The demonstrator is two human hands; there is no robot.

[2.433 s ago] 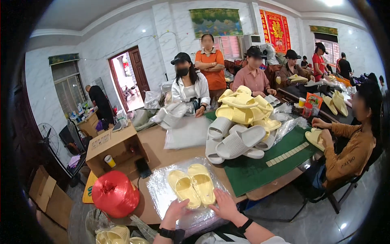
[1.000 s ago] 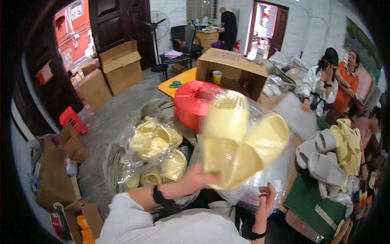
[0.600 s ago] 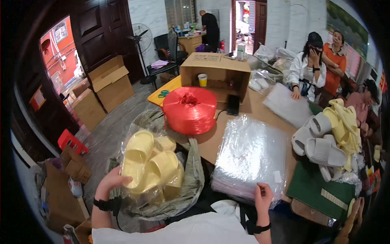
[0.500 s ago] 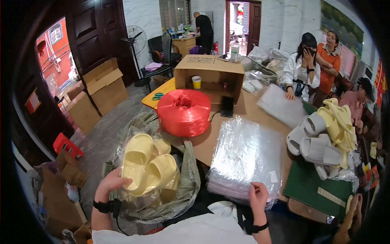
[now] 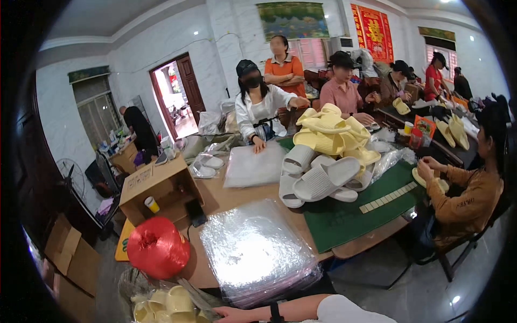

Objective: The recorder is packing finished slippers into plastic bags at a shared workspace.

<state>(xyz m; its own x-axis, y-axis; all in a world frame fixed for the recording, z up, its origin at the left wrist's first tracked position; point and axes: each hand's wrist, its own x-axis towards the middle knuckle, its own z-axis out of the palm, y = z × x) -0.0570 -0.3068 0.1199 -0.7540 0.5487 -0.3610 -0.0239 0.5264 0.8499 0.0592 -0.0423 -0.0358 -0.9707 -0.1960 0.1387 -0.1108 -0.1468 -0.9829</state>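
My left hand has left view; my right hand (image 5: 229,314) has moved from the clear plastic stack (image 5: 253,245) to the sack (image 5: 197,296), near left.

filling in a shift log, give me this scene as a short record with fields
right hand: at the sack's edge, grip unclear
left hand: not in view
sack: lower left, yellow slippers in it
plastic stack: transparent, flat on the brown table
red twine roll: left of the stack
cardboard box: behind the roll, open side showing a yellow-and-white cup
slipper pile: yellow and grey, by the green mat
person in white: across the table, one hand on a second plastic stack
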